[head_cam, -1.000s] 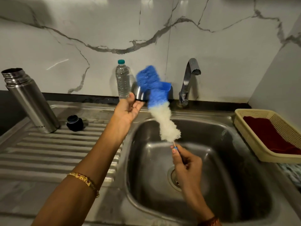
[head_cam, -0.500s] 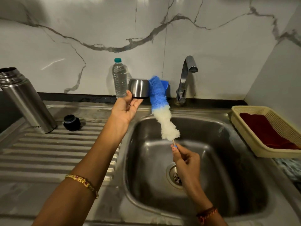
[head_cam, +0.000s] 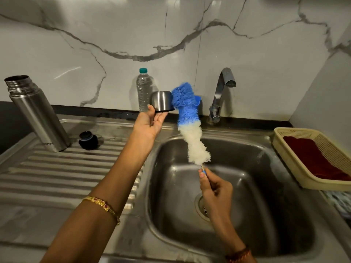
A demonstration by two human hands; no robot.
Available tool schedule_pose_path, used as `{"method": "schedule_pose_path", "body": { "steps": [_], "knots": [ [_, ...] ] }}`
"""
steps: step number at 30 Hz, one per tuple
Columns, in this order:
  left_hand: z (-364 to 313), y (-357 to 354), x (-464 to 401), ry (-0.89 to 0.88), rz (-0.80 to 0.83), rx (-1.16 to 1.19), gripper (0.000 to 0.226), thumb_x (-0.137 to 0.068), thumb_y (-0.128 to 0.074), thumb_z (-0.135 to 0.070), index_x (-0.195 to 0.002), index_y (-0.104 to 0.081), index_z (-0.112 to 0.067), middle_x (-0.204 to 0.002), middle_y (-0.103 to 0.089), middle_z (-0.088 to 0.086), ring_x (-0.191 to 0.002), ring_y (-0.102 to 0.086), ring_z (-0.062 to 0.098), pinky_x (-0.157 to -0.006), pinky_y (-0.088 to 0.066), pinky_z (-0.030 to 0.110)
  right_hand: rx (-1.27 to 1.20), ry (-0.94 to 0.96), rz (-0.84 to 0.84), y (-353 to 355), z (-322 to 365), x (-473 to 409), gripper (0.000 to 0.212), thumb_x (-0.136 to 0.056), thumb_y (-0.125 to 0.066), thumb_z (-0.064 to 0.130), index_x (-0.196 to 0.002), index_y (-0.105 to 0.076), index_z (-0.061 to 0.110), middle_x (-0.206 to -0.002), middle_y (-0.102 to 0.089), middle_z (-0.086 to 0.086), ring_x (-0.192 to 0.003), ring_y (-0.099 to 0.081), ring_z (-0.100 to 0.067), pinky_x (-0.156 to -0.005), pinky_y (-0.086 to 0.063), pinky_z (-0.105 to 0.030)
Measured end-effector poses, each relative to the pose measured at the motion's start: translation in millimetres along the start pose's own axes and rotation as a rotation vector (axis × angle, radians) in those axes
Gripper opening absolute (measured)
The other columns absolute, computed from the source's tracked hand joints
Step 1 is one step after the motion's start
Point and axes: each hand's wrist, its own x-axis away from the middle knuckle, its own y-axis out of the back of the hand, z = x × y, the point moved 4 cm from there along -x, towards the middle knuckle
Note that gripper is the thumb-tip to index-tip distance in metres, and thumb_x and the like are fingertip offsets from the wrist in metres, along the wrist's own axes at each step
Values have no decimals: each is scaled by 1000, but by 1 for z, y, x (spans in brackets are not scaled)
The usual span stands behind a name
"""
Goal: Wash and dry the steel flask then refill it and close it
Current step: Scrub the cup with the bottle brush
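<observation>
The open steel flask (head_cam: 38, 114) stands on the drainboard at the left, with its black stopper (head_cam: 88, 140) beside it. The flask's steel cup (head_cam: 161, 101) sits upside down on the ledge behind the sink. My left hand (head_cam: 150, 123) is stretched out palm up, its thumb and fingertips touching the cup's lower edge. My right hand (head_cam: 213, 188) grips the thin handle of a blue and white bottle brush (head_cam: 190, 130). The brush stands upright over the sink (head_cam: 284, 186), and its blue tip is bent over next to the cup.
A clear plastic water bottle (head_cam: 144, 90) with a green cap stands behind the cup. The tap (head_cam: 222, 92) rises at the back of the sink. A cream basket (head_cam: 290, 164) with a red cloth (head_cam: 315, 158) sits on the right. The ribbed drainboard (head_cam: 66, 173) lies to the left.
My left hand has moved up to the steel cup's edge. The brush's blue tip flopped and bent over. The cup and flask have stayed in place.
</observation>
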Motion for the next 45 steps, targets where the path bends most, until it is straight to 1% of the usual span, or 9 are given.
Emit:
{"method": "schedule_pose_path", "body": {
  "steps": [2, 3, 5, 9, 14, 18, 21, 37, 45],
  "knots": [
    [-3, -1, -2, -9, -13, 62, 14, -94, -39, 5, -84, -49, 2, -135, -50, 14, -129, -43, 32, -112, -20, 38, 1, 7, -11, 0, 3, 7, 18, -88, -57, 4, -90, -71, 16, -82, -68, 10, -77, -64, -6, -52, -44, -9],
    [-4, -1, -1, -12, -15, 70, 13, -94, -39, 5, -88, -50, 3, -135, -50, 14, -129, -43, 32, -112, -20, 39, 6, 9, -9, 1, 2, 7, 21, -88, -57, 4, -87, -71, 20, -80, -68, 10, -89, -43, -16, -48, -38, -6],
    [-2, -2, 3, -3, 9, 3, 13, -94, -40, 5, -98, -52, 3, -135, -49, 17, -128, -44, 32, -112, -23, 40, 14, -5, 11, 1, -2, -1, 25, -90, -56, 6, -68, -70, 6, -45, -56, 1, -38, -38, -6, -42, -28, -18],
    [14, -9, 19, 34, 58, -171, 11, -94, -42, 2, -98, -53, 3, -131, -52, 20, -125, -47, 32, -109, -28, 41, -40, -20, 14, -2, -6, -6, 32, -90, -56, 6, -70, -55, -19, -49, -33, -13, -51, -31, -10, -52, -30, -26],
    [-3, -15, 10, -61, 7, -43, 33, -95, -41, 3, -128, -43, 4, -129, -52, 22, -124, -48, 33, -107, -32, 39, -84, -31, -5, 5, -1, 7, 31, -88, -59, 6, -63, -72, 20, -47, -47, -2, -51, -37, -5, -49, -33, -21],
    [0, 4, -2, 11, -25, -184, 17, -95, -38, 1, -87, -53, -3, -69, -63, 13, -73, -56, 13, -55, -49, 14, -25, 49, 94, -5, 8, 6, 26, -89, -57, 5, -66, -62, -7, -49, -36, 4, -48, -31, -5, -47, -26, -19],
    [18, 18, -3, 6, -100, -412, 23, -93, -46, 1, -71, -50, -6, -42, -56, 0, -49, -46, 6, -56, -48, 18, -16, 12, 59, -6, 6, 1, 25, -89, -57, 6, -67, -67, 1, -49, -41, 8, -49, -36, -3, -49, -34, -22],
    [-46, 11, -5, -760, 93, -1349, 30, -85, -61, -2, -115, -61, 2, -104, -66, 7, -91, -63, 11, -72, -48, 5, -21, -350, 183, -14, -24, 9, 31, -90, -55, 5, -83, -52, -25, -53, -34, -8, -35, -23, -3, -35, -19, -13],
    [-112, 52, -24, -877, -27, -1964, 17, -80, -64, 2, -96, -70, 5, -83, -68, 16, -82, -59, 16, -74, -43, 25, -68, -300, 159, -28, -22, -15, 31, -89, -57, 12, -75, -58, -15, -54, -39, -8, -36, -29, -3, -36, -24, -15]
  ]
}}
